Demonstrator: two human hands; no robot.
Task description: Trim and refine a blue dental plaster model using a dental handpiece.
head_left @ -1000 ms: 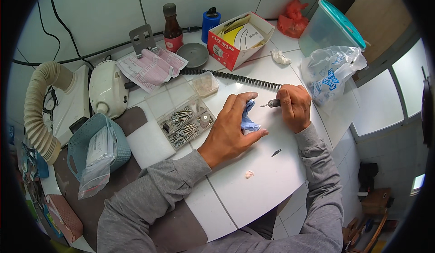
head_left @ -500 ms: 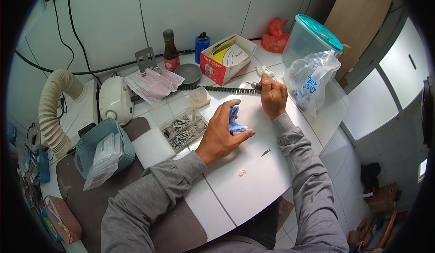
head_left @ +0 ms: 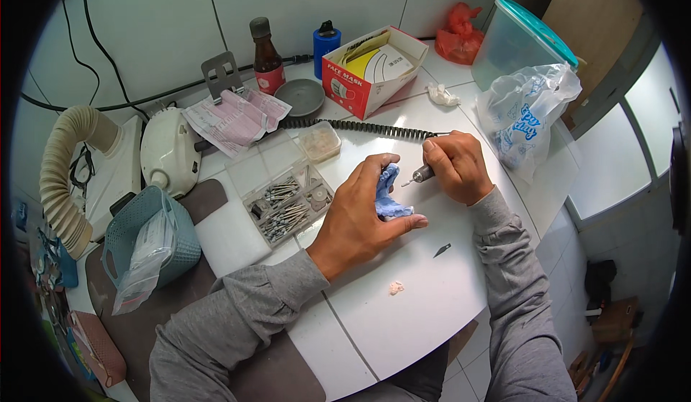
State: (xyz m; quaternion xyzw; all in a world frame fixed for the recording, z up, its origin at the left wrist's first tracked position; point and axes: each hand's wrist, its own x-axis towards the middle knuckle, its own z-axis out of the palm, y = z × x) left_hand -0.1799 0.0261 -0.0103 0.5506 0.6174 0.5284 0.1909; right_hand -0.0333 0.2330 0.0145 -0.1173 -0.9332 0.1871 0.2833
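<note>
My left hand (head_left: 354,216) grips a blue dental model (head_left: 389,197), thumb along its lower end and fingers at the top. Just to its right, my right hand (head_left: 453,166) is closed on a grey rotary handpiece (head_left: 422,172) whose small bur points at the model, a little apart from it. A coiled cord (head_left: 360,127) runs behind the hands from the white motor unit (head_left: 169,154). A small loose blade (head_left: 442,250) and a pinkish crumb (head_left: 396,288) lie on the white tiled worktop (head_left: 360,330).
Left: a bur case (head_left: 284,211), mesh basket (head_left: 183,247) and ribbed hose (head_left: 61,172). Back: pink papers (head_left: 234,118), a grey dish (head_left: 299,96), bottle (head_left: 268,64), blue canister (head_left: 326,44), mask box (head_left: 371,71), red bag (head_left: 461,42), lidded bucket (head_left: 504,42), clear plastic bag (head_left: 525,121).
My right hand swung up toward the back half a second ago and has returned down beside the model with the handpiece. My left hand keeps its grip; the camera view has shifted slightly.
</note>
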